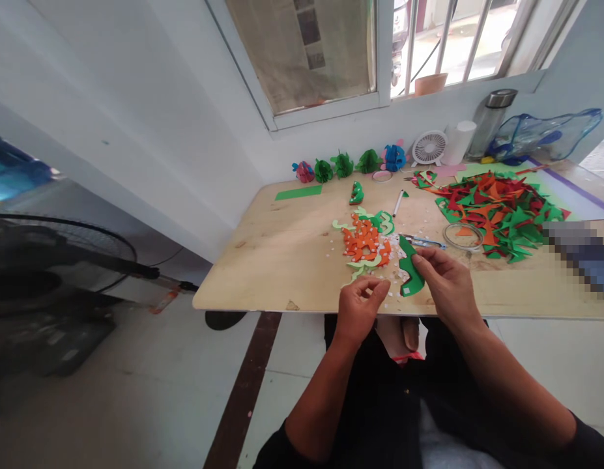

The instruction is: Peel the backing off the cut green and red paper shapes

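Note:
My right hand pinches a curved green paper cutout over the table's front edge. A small white square shows near the cutout's lower end. Just to the left, my left hand is closed with thumb and forefinger together; whatever is between them is too small to make out. Beyond the hands lies a cluster of orange paper cutouts with white bits on them. Pale green strips and a darker green cutout lie around it. Small white scraps are scattered nearby.
A heap of red, orange and green paper scraps covers the right side. Scissors, a tape roll and a white pen lie before it. Folded paper figures, a small fan and a bottle stand along the wall.

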Tool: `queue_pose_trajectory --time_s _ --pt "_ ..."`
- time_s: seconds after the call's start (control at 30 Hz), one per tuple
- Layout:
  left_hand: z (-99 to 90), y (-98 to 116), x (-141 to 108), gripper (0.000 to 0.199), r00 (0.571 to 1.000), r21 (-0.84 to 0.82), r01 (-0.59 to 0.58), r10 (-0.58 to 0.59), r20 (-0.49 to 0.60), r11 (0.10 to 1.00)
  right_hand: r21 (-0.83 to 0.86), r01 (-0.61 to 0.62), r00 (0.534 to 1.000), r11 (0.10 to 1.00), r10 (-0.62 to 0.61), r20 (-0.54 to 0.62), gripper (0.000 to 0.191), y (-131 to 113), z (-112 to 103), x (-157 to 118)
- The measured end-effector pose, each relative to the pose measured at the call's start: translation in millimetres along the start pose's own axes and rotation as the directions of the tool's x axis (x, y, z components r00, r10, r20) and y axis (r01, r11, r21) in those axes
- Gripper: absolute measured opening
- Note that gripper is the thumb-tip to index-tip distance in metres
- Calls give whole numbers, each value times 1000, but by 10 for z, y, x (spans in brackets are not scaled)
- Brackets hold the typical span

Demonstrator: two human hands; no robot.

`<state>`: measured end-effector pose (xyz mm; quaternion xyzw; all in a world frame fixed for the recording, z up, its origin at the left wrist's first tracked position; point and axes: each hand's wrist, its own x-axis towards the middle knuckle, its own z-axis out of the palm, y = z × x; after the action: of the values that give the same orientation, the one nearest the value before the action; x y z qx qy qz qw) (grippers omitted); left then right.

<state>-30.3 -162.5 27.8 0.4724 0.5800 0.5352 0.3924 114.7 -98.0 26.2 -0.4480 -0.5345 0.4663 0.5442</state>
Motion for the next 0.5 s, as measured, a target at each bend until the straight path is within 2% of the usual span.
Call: queue_pose_trajectory --time_s 0.1,0.17,0.27,0.33,0.4,0.5 --pt "64 67 -19 25 982 -310 173 -142 122 935 -56 42 999 998 -43 -7 16 34 33 -8" --pt "106 85 -13 20 977 -403 212 -177 121 890 -59 47 999 997 -47 -5 16 32 65 -9" --pt "144 82 12 13 979 -456 204 -193 69 866 15 27 999 1000 -27 29 17 -13 93 -12" --pt "153 78 26 12 982 -477 176 -188 23 861 121 -16 996 993 5 94 20 -54 83 -28" --pt "157 81 30 13 984 -495 140 -174 -24 857 208 -95 984 973 60 168 25 -88 54 -64" --pt "166 90 22 12 991 -495 92 -128 -40 864 214 -222 948 951 159 276 26 -123 6 -151"
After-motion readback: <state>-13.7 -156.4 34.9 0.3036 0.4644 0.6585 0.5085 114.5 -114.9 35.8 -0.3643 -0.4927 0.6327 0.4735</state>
